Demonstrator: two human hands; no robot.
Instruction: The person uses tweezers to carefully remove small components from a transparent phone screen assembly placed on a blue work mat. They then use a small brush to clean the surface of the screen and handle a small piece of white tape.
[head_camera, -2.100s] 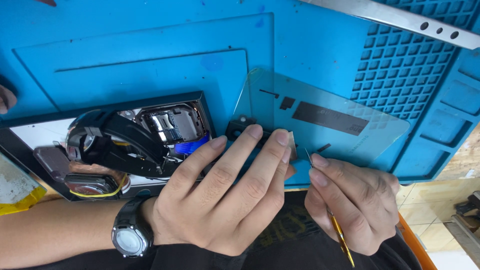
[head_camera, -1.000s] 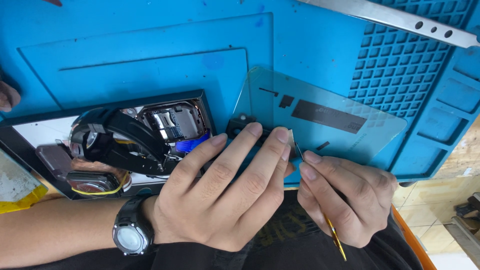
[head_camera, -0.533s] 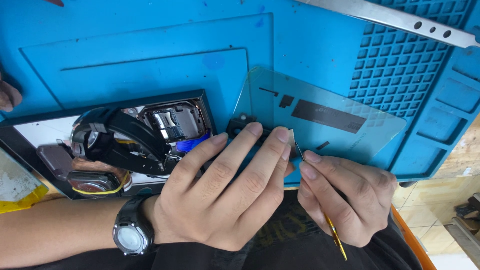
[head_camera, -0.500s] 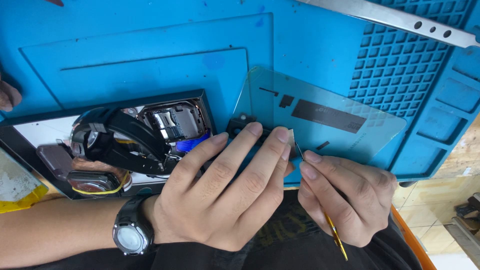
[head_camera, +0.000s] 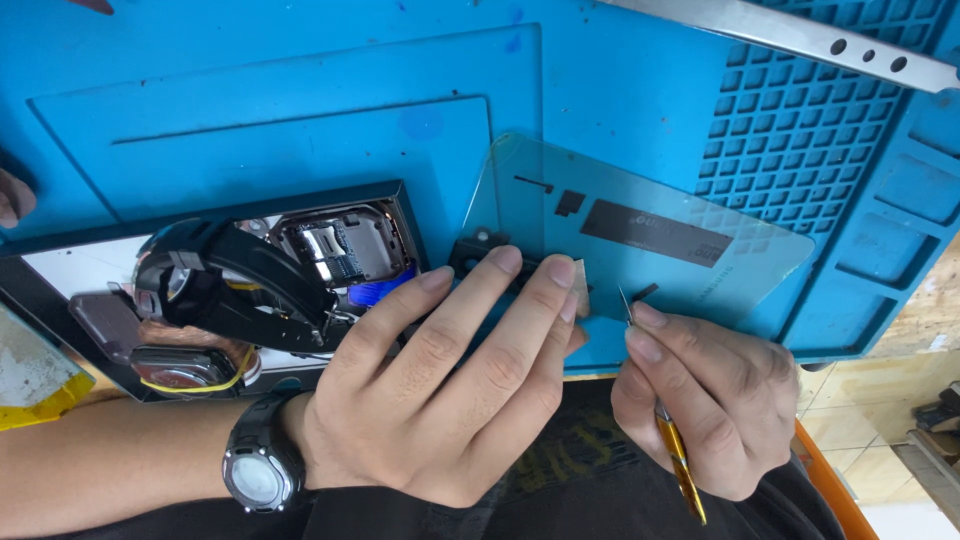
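The left hand presses flat, fingers spread, on a small black plastic part at the blue mat surface's near edge. The right hand grips gold-handled tweezers beside it; the opened device looks only partly disassembled.

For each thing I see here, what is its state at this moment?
Left hand: flat, fingertips pressing a small black part on the blue mat.
Right hand: closed around gold tweezers, tip at the glass edge.
Glass panel: lying flat on the mat, transparent.
Opened device: cover off, insides exposed.
Wristwatch: worn on the left wrist.
Metal strip: lying across the mat's top right.
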